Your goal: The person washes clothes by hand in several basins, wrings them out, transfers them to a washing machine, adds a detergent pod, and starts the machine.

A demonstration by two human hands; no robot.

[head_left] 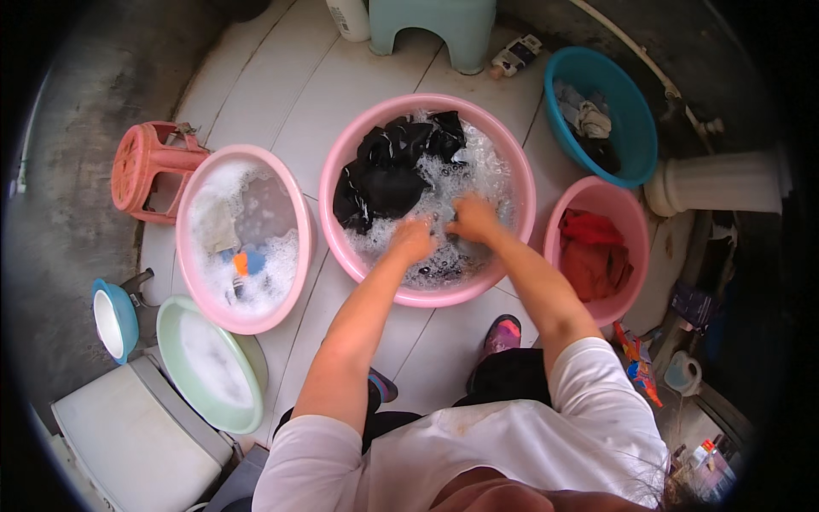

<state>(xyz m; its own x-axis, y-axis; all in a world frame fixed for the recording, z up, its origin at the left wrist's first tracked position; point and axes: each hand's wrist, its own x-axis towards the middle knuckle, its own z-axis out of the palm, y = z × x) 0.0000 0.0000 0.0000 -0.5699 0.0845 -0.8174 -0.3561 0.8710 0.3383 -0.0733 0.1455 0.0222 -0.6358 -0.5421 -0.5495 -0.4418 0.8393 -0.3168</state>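
My left hand (pixel 412 238) and my right hand (pixel 472 216) are down in the sudsy water of a large pink basin (pixel 332 243), in the middle of the head view. Their fingertips are partly hidden by water and foam, so what they grip, if anything, cannot be made out. A bunched black wet cloth (pixel 382 175) lies in the back left of this basin, just beyond my left hand. Bubbles surround both hands.
Left: oval pink basin (pixel 304 247) with suds, red stool (pixel 136 171), green basin (pixel 256 388), small blue basin (pixel 128 324), white appliance (pixel 128 427). Right: blue basin (pixel 644 132) of clothes, pink basin (pixel 634 218) with red cloth, white pillar (pixel 717 181). Behind: teal stool (pixel 426 17), bottles (pixel 516 55).
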